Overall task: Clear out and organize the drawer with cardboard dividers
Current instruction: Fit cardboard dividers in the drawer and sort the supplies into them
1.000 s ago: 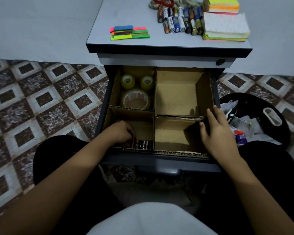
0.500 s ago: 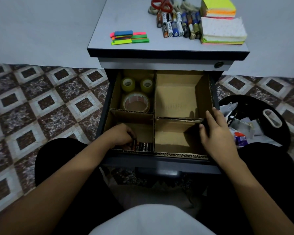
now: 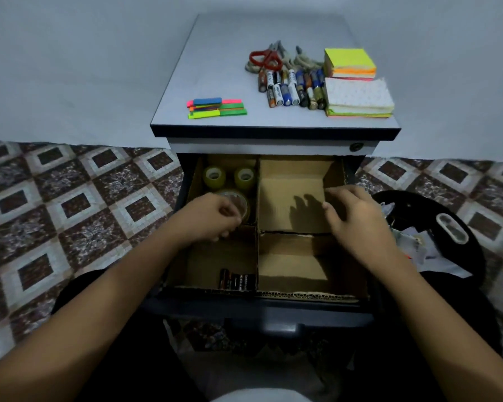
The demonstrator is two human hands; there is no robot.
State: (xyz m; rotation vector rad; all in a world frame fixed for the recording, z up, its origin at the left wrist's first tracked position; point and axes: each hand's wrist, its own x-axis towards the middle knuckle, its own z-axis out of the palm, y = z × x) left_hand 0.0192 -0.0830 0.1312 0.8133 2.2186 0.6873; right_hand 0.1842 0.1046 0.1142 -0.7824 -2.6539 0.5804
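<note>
Patterned floor tiles (image 3: 79, 204) are lying around a small cabinet (image 3: 273, 132), and its drawer (image 3: 262, 310) is standing open, being split into four compartments by cardboard dividers (image 3: 257, 250). Tape rolls (image 3: 214, 176) are sitting in the back-left compartment, batteries (image 3: 238, 281) in the front-left. The left hand (image 3: 212, 217) is being held curled above the tape; whether anything is being pinched cannot be told. The right hand (image 3: 357, 219) is being held relaxed, fingers spread, over the dividers' right wall.

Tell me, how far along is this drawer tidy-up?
The cardboard dividers are in. Tape rolls sit back-left, a few batteries front-left. The left hand and right hand hover above the drawer; I can't tell if the left holds anything. Waiting on the cabinet top: loose batteries, scissors, sticky notes, coloured tabs.
</note>
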